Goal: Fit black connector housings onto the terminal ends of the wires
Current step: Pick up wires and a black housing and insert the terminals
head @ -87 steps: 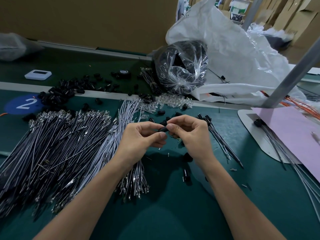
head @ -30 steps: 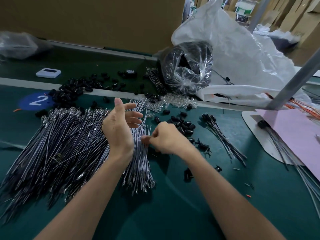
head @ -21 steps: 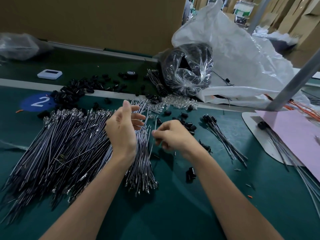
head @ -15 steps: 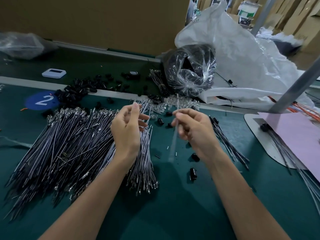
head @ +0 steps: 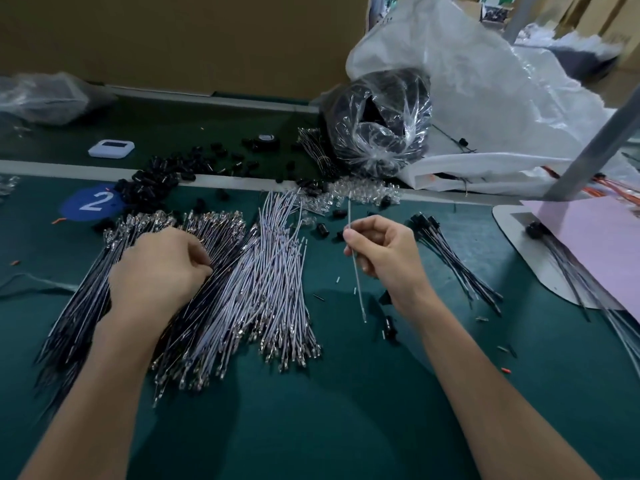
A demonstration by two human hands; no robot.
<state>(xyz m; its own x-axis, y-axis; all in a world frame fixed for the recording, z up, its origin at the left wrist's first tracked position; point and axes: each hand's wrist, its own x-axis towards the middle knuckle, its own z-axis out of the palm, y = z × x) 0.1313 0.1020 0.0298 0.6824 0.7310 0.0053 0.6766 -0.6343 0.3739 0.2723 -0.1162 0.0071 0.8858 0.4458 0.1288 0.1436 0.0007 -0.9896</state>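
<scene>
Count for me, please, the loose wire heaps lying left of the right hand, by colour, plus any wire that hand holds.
Black wire heap: 1
Pale lilac wire heap: 1
Single wire pinched by right hand: 1
Total: 3

L hand (head: 157, 268): fingers (head: 202, 255) curl down into black wire pile (head: 86, 299), tips hidden; can't tell if they pinch a wire. Grey wire (head: 359, 289) in R hand (head: 384, 258): near tip too small to read. Pink sheet (head: 595, 244) cut by right edge, clear bag (head: 41, 98) by left.
</scene>
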